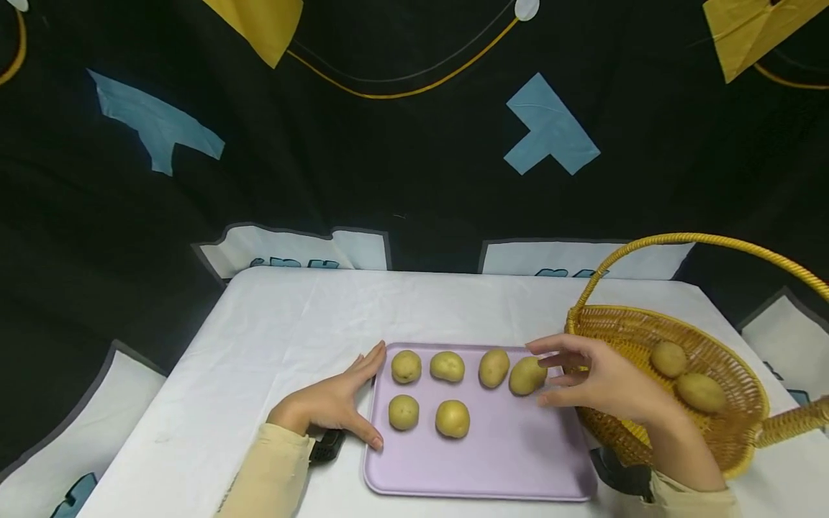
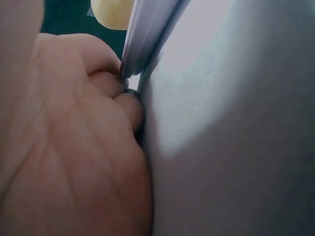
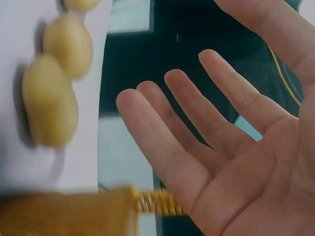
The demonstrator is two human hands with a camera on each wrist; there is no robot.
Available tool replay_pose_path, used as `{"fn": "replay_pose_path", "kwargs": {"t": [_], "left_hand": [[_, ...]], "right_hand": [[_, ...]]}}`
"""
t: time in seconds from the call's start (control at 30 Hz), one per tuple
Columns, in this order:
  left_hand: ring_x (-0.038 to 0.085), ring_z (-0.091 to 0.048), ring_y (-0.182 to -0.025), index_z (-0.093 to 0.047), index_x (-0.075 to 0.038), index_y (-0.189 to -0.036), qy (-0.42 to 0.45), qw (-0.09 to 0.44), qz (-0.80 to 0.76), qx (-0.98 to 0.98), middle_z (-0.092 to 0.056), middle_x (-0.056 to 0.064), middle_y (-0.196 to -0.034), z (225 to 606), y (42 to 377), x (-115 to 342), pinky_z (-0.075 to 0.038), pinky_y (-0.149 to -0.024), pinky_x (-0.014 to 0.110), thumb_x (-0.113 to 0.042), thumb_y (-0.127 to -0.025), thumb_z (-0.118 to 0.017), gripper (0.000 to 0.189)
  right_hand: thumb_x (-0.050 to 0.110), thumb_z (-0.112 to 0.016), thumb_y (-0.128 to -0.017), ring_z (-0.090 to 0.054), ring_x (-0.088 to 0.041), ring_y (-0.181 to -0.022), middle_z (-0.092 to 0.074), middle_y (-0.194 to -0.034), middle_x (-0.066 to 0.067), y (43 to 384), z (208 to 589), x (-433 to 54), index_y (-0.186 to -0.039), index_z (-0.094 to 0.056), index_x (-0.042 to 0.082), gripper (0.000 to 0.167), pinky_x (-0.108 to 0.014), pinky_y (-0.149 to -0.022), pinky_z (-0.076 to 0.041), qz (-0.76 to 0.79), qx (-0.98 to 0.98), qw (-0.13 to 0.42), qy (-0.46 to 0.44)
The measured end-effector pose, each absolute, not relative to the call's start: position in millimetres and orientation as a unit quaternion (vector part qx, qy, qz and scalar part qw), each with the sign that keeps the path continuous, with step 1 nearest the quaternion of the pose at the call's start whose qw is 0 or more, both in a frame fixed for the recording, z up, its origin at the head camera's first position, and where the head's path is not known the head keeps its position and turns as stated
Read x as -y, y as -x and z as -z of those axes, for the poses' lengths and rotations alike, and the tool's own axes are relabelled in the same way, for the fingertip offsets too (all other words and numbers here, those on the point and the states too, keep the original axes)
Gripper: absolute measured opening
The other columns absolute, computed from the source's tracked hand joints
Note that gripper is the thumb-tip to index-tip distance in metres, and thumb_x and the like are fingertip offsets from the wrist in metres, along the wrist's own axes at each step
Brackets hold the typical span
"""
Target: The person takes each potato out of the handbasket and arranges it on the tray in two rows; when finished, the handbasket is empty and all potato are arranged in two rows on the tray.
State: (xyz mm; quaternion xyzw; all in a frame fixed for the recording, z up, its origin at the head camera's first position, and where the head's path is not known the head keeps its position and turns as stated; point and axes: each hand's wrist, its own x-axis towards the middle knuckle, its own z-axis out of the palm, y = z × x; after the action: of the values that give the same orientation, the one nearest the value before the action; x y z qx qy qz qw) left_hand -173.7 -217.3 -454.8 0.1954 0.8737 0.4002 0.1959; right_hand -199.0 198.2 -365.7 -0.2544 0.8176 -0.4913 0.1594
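My left hand point(image 1: 340, 398) rests against the left edge of a lilac tray point(image 1: 499, 467), thumb and fingers spread along the rim. In the left wrist view, fingertips meet the tray's side point(image 2: 147, 34). Several potatoes point(image 1: 447, 367) form a row along the tray's far side, and two more, one being this potato point(image 1: 452, 419), sit in front at the left. Over the tray's right edge is my right hand point(image 1: 599, 378), its fingers parted and holding nothing. The closest potato point(image 1: 527, 375) lies just left of its fingertips; the right wrist view shows a gap between them.
A yellow wicker basket point(image 1: 745, 367) with a tall arched handle point(image 1: 699, 237) stands right of the tray, beneath my right forearm. Inside it lie two potatoes point(image 1: 701, 392). White cloth point(image 1: 259, 324) covers the table, and a dark curtain point(image 1: 388, 173) hangs behind.
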Motion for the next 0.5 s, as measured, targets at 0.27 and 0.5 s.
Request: {"fn": "replay_pose_path", "kwargs": {"t": [0.27,0.5], "left_hand": [[0.038,0.007,-0.151,-0.003,-0.011,-0.163,-0.195,0.193,-0.403,-0.873,0.005,0.004,-0.168,455,174,218,-0.005,-0.118,0.058,-0.041,-0.056,-0.098,0.145],[0.038,0.006,-0.151,-0.003,-0.011,-0.163,-0.196,0.192,-0.403,-0.873,0.005,0.005,-0.168,454,173,217,-0.005,-0.119,0.058,-0.041,-0.056,-0.098,0.146]], "right_hand": [[0.021,-0.086,-0.081,-0.057,-0.039,-0.120,-0.056,-0.137,-0.019,216,343,-246,-0.134,-0.061,0.004,0.061,-0.028,-0.085,-0.057,0.422,-0.864,0.160,0.222],[0.028,-0.083,-0.084,-0.057,-0.039,-0.122,-0.055,-0.139,-0.021,244,332,-281,-0.139,-0.056,0.001,0.067,-0.034,-0.091,-0.056,0.341,-0.900,0.183,0.203]]}}
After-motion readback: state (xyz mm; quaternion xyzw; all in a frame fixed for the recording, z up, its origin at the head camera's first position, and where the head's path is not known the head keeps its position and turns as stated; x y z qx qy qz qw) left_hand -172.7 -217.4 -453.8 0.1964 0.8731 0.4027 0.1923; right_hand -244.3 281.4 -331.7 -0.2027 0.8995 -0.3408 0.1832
